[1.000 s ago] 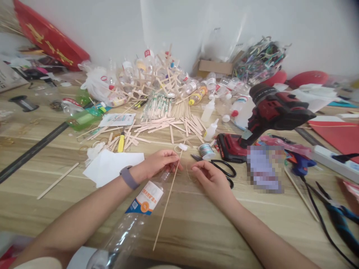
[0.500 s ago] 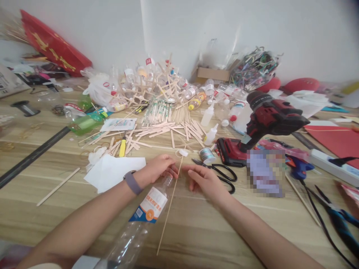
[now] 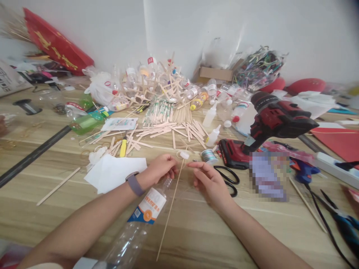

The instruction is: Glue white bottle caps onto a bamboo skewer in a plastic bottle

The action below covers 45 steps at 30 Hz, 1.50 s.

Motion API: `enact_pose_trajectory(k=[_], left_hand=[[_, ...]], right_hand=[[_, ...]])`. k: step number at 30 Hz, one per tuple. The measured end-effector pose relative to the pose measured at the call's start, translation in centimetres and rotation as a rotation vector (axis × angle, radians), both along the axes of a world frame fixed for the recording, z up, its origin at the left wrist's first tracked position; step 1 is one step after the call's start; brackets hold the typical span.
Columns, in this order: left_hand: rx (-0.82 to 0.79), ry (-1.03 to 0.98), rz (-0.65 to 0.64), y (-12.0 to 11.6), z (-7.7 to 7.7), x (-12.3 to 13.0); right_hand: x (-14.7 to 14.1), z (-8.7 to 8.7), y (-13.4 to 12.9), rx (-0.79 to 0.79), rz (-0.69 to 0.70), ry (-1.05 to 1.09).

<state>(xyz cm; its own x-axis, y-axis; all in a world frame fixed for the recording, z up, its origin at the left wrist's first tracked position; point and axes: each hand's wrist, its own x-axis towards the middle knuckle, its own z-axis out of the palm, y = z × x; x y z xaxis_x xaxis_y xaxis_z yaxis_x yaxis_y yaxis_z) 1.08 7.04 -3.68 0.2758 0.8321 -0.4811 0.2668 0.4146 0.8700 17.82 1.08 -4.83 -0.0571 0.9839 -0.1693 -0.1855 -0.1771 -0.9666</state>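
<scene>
A clear plastic bottle (image 3: 150,205) with a white, blue and orange label lies slanted toward me. My left hand (image 3: 164,168) is closed around its neck, the fingertips partly hidden. To the right of the bottle runs a thin wooden skewer (image 3: 171,209), its far end by a small white piece (image 3: 184,154). My right hand (image 3: 209,181) is open, index finger stretched toward the upper part of the skewer; whether it touches is unclear. Black-handled scissors (image 3: 231,173) lie just behind the right hand, partly covered by it. A spool (image 3: 209,156) stands beyond them.
A red and black cordless drill (image 3: 276,123) stands at the right, with a blue glue gun (image 3: 304,170) and pliers (image 3: 336,213) nearer me. Craft sticks (image 3: 159,130), bottles and glue bottles (image 3: 213,136) crowd the back. White paper (image 3: 112,173) lies under my left wrist.
My right hand has shifted slightly, with its index finger now straighter toward the skewer. My left hand stays at the bottle neck. The view has moved a little.
</scene>
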Motion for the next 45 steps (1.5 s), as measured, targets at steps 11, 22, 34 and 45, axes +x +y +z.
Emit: enact_pose_trajectory(k=[11, 22, 34, 45], left_hand=[[0.012, 0.003, -0.055, -0.2, 0.2, 0.1], [0.033, -0.132, -0.223, 0.1, 0.0, -0.6], [0.041, -0.153, -0.278, 0.5, -0.6, -1.1], [0.058, -0.147, -0.326, 0.4, -0.3, -1.5]], right_hand=[[-0.1, 0.3, 0.0, -0.060, 0.105, 0.073], [-0.3, -0.3, 0.1, 0.036, 0.136, -0.008], [-0.8, -1.2, 0.4, 0.090, 0.154, -0.148], [-0.8, -1.1, -0.3, 0.125, 0.156, -0.296]])
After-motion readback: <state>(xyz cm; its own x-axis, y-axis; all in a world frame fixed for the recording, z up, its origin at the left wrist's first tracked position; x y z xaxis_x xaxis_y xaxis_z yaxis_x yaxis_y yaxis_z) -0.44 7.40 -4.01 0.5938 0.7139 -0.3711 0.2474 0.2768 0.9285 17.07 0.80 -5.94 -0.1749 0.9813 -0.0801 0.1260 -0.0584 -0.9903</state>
